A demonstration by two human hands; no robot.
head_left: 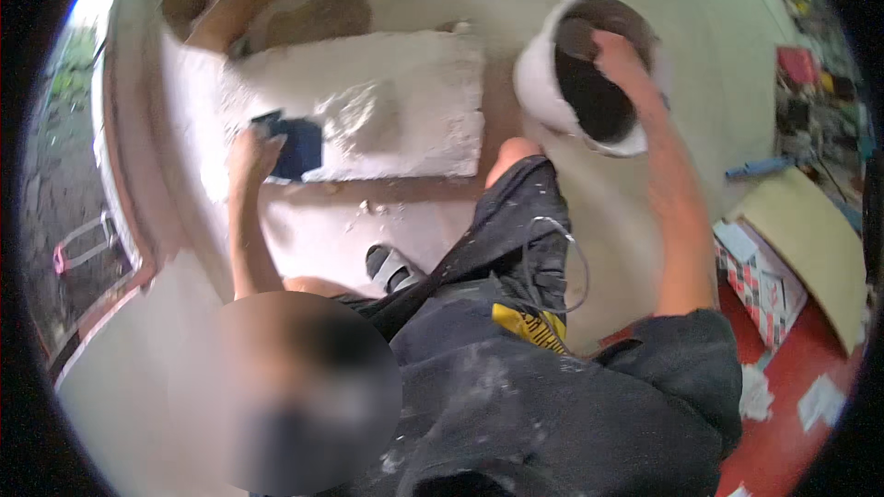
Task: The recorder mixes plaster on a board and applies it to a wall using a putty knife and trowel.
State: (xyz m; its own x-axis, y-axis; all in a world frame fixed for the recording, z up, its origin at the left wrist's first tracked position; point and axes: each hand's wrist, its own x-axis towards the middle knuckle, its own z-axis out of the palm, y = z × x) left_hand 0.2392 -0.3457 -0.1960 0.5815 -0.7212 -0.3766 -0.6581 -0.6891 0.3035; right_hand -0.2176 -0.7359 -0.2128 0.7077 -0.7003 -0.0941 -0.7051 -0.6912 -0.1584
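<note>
My left hand (253, 155) is closed around a wide dark-blue scraper (299, 147), its blade at the left part of a white-coated board (424, 147). Beside the blade a heap of wet white plaster (357, 118) lies on that board. On the right, my right hand (615, 55) reaches over the rim into a white bucket (537, 78) with a dark inside. Its fingers are closed at a rounded greyish thing (576, 39), blurred and too indistinct to name.
White crumbs (368, 210) lie on the floor below the board. At right stand a patterned box (760, 281) and a curved cream panel (801, 239) over red flooring (783, 433), with clutter behind. Brown cardboard-like pieces (249, 0) stand at the upper left, near an opening to outside ground.
</note>
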